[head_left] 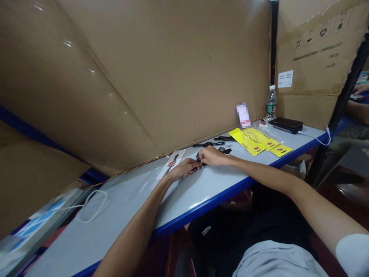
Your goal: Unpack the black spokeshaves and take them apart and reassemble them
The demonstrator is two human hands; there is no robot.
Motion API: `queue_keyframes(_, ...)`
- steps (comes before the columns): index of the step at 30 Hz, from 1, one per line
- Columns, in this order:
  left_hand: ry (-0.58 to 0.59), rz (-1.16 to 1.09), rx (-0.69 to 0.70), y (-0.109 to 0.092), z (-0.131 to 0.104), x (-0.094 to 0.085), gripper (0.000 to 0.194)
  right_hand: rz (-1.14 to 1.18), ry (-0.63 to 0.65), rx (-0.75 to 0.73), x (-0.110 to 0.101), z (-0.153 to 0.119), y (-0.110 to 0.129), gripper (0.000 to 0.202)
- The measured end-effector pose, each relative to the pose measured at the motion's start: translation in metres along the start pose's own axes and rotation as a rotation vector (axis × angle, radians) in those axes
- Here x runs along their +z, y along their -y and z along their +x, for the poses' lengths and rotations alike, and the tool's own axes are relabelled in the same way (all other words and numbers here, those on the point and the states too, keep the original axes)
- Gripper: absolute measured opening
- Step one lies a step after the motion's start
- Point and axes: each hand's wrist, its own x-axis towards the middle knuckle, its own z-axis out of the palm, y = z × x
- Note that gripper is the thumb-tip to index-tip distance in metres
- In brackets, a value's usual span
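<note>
My left hand [188,167] and my right hand [211,155] meet over the table, fingers closed around a small black part [203,163]. Fingers hide most of this part, so its exact kind does not show. Just behind the hands lies a black two-handled tool [208,144], shaped like a spokeshave. A second long black piece [225,138] rests farther back to its right. Near my right hand are a small dark piece [227,151] and some tiny metal bits [229,146]. Left of my left hand sits a printed card [172,163] beside clear plastic film.
Yellow packaging cards [250,141] lie to the right. Behind them are a phone [243,115], a water bottle [271,103] and a black device [286,124] with a white cable. Cardboard walls [178,69] border the table [123,215]. Another white cable [92,206] curls at left.
</note>
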Motion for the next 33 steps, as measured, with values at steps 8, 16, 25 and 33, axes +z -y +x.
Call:
queue_keyframes(8, 0.005, 0.007, 0.003, -0.003, -0.002, 0.001, 0.054, 0.188, 0.191, 0.086, -0.019, -0.002, -0.003, 0.003)
queue_keyframes(16, -0.001, 0.024, -0.004, -0.003, -0.002, 0.001, 0.049, -0.195, 0.061, 0.056, -0.010, -0.009, 0.006, 0.022)
queue_keyframes(25, 0.001, 0.022, -0.012, -0.005, -0.003, 0.001, 0.046, 0.110, -0.031, 0.063, -0.013, 0.004, -0.012, 0.039)
queue_keyframes(33, -0.001, 0.029, -0.013, -0.007, -0.004, 0.001, 0.050, 0.037, -0.016, 0.095, -0.010, 0.004, -0.014, 0.049)
